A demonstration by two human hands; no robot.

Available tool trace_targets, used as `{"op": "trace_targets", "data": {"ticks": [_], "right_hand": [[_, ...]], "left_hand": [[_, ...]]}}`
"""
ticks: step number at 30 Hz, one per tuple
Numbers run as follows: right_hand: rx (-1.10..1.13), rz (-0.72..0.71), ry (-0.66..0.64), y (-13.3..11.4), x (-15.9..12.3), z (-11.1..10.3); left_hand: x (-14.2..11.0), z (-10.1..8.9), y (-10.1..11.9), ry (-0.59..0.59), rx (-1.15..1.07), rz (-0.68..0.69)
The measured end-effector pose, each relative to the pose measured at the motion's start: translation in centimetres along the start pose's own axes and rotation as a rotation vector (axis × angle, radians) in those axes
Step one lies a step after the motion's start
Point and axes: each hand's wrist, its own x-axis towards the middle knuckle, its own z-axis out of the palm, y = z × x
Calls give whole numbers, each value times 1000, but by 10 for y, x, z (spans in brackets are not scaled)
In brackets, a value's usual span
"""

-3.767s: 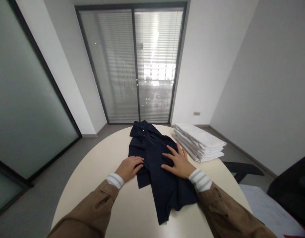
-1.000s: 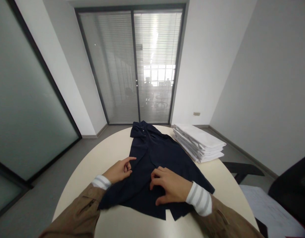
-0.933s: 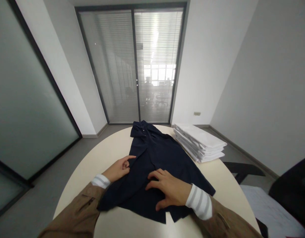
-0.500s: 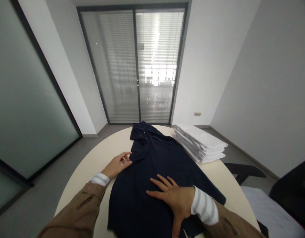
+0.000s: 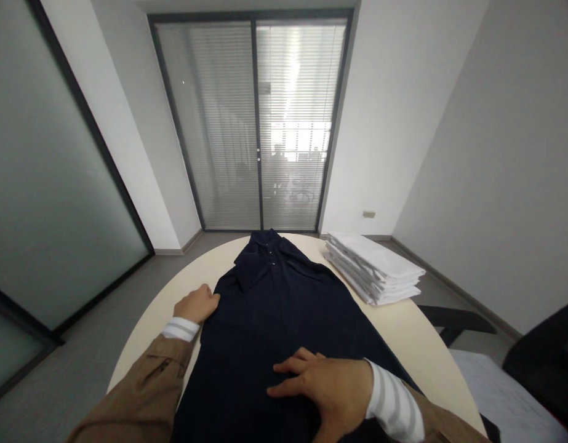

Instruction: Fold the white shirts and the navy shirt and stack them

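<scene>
A dark navy polo shirt (image 5: 284, 307) lies spread over the round table, its buttoned collar at the far end and its lower part running out of view at the bottom. One short sleeve is folded inward near the collar on the left. My left hand (image 5: 197, 303) is closed on the shirt's left edge, thumb and fingers pinching the cloth. My right hand (image 5: 327, 387) rests on the lower middle of the shirt with its fingers apart, holding nothing.
A stack of folded white cloth or sheets (image 5: 373, 264) stands on the table (image 5: 417, 344) at the right. Beyond the right edge are a black chair armrest (image 5: 456, 319) and a pale sheet (image 5: 509, 387) beside the chair. Glass doors (image 5: 251, 123) with blinds stand behind.
The shirt, narrow and folded at first, is now spread wider and reaches closer to me. My left hand has moved left and closed on its edge; my right hand has moved nearer.
</scene>
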Motion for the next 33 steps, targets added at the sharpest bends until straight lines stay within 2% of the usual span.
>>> {"op": "trace_targets", "data": {"ticks": [3,6,8,10,14,15,17,20,23,29,33], "right_hand": [[38,-43,93,3,4,-3],[-70,122,168,12,9,-1],[-96,212,140,18,9,3],[-70,237,92,22,7,8],[-59,242,71,21,1,13],[-61,244,70,20,-1,14],[-65,244,74,17,-2,14],[-74,249,90,14,-3,15],[-99,267,90,11,0,20],[-198,335,89,-4,9,36],[-193,311,101,-14,7,23]], "left_hand": [[-11,-1,13,103,-98,114],[-19,4,26,214,-132,320],[-16,10,26,201,-111,388],[-6,14,19,137,-99,331],[22,14,-8,41,-123,36],[27,12,-13,30,-126,16],[34,9,-21,5,-150,47],[41,8,-19,-38,-226,170],[48,9,-6,-61,-336,197],[60,15,25,-18,-479,209],[62,17,29,-7,-489,231]]}}
